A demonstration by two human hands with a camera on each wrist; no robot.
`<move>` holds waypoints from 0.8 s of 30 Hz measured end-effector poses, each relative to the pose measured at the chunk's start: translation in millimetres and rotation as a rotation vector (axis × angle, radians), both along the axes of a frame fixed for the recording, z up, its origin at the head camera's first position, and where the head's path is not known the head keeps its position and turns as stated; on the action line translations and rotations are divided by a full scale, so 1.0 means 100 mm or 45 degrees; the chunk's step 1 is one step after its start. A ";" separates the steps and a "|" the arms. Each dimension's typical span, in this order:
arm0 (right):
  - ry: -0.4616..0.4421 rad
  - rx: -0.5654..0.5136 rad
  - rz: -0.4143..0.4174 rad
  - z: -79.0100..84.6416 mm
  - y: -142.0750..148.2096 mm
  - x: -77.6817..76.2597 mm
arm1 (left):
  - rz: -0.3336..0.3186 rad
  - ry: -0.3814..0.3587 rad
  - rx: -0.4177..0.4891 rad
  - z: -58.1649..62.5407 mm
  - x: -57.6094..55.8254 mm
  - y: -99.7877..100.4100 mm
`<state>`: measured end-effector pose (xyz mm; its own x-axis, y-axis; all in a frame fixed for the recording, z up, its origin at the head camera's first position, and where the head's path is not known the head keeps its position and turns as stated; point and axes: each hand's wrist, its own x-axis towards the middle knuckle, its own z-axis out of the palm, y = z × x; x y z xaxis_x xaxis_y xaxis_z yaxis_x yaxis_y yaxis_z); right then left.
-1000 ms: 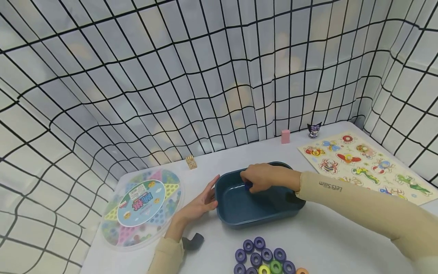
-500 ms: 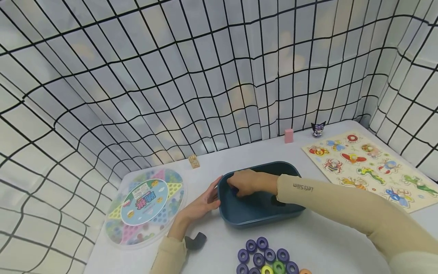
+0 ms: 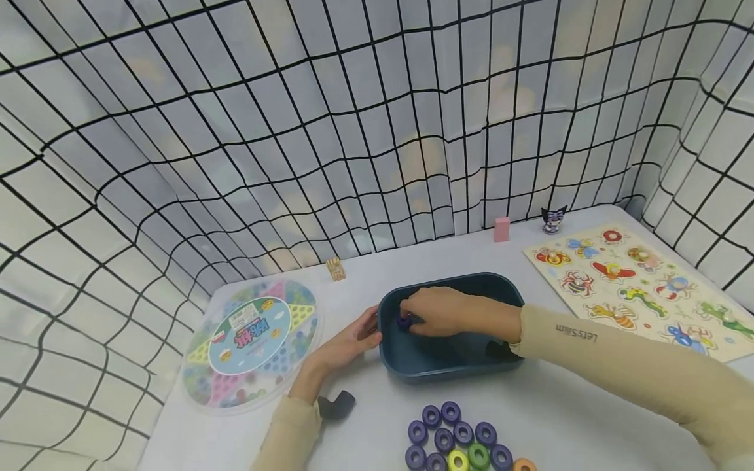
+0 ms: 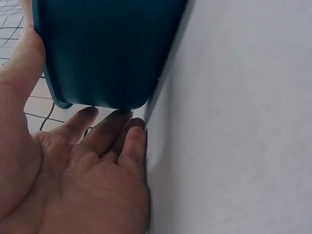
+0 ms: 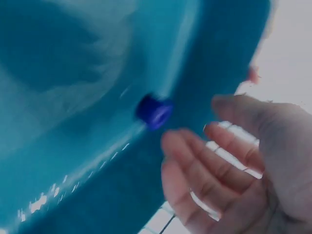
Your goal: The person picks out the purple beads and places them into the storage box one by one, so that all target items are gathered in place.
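A dark teal oblong tub [image 3: 453,373] stands on the white table. At its left end my left hand [image 3: 347,343] touches the outside wall, fingers and thumb spread; in the left wrist view the fingertips [image 4: 122,114] rest against the tub. My right hand [image 3: 438,313] reaches down inside the tub near its left end. A thick purple ring [image 5: 155,112] lies in an inner corner, seen in the right wrist view. The right fingers are spread just beside it, apart from it, holding nothing.
Several purple rings [image 3: 444,439], with green, yellow and orange ones, lie in front of the tub. A round marble game box [image 3: 250,347] is at left, a dark curved piece [image 3: 337,405] by the left wrist, an insect puzzle board [image 3: 636,288] at right. Small figures stand behind.
My right hand has moved leftward inside the tub with the purple ring and let it go in the corner. The left hand stays at the tub's end.
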<state>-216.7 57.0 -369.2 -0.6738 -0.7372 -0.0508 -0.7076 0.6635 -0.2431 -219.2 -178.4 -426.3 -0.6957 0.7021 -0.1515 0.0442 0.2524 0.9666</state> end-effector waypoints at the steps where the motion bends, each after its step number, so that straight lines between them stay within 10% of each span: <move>1: -0.002 -0.020 0.008 0.04 0.02 0.05 | 0.000 0.002 0.003 0.00 0.00 -0.01; 13: -0.109 -0.291 0.257 0.09 0.30 0.73 | -0.018 0.043 0.018 0.05 -0.01 0.01; 24: -0.200 -0.129 0.290 -0.33 0.39 0.98 | -0.118 0.093 0.150 0.03 0.00 -0.03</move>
<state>-118.9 96.2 -401.7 -0.4801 -0.8751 -0.0599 -0.7838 0.4587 -0.4185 -219.6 -181.0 -423.8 -0.6334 0.7737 -0.0154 0.1335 0.1289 0.9826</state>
